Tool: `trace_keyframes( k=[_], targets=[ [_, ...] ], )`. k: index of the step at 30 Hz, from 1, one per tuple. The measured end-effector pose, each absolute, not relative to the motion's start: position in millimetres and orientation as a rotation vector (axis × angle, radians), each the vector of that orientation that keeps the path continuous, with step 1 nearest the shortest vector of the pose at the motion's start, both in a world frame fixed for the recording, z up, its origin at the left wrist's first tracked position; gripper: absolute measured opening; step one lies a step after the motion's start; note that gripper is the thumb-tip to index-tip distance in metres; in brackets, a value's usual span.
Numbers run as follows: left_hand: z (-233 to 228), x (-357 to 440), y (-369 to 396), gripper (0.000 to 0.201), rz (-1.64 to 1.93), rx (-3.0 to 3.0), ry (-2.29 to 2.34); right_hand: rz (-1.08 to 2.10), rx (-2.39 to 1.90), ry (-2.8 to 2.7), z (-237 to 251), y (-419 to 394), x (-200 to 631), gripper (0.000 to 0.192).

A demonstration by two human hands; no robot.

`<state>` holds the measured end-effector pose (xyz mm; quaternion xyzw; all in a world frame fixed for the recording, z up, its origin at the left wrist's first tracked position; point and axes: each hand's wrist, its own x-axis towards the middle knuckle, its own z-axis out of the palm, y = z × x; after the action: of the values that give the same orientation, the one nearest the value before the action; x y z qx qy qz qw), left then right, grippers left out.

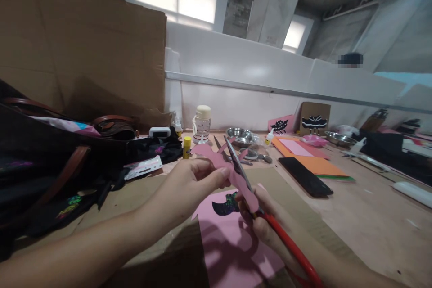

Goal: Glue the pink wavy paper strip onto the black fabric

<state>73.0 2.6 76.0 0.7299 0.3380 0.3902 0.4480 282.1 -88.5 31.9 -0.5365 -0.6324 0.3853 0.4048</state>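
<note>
My left hand pinches a pink paper cutout with wavy edges and thin strips. In my right hand is a pair of red-handled scissors, its blades slanting up along the cutout. I cannot tell whether the blades are biting into the paper. Below both hands lies a pink sheet of paper, with a black glittery shape on it. My right fingers partly cover that shape.
Cardboard covers the table under the work. A yellow glue stick, a bottle and a metal bowl stand behind. A black phone and coloured paper lie right; a black bag sits left.
</note>
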Motion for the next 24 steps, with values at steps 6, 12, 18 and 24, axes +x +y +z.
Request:
trace_keyframes(
  k=[6,12,18,24],
  targets=[
    [73.8,72.6,3.9,0.042,0.949,1.805,0.803,0.989,-1.374,-1.614,32.7,-88.0,280.2,0.050],
    [74.8,72.7,1.5,0.049,0.985,1.778,0.818,0.976,-1.397,-1.601,35.1,-87.4,278.1,0.045],
    [76.0,73.6,0.7,0.047,0.973,1.777,0.822,1.008,-1.336,-1.635,36.1,-89.0,276.7,0.045],
    [75.3,74.3,1.4,0.050,0.997,1.775,0.806,1.028,-1.336,-1.607,34.8,-87.4,276.5,0.048]
  ],
)
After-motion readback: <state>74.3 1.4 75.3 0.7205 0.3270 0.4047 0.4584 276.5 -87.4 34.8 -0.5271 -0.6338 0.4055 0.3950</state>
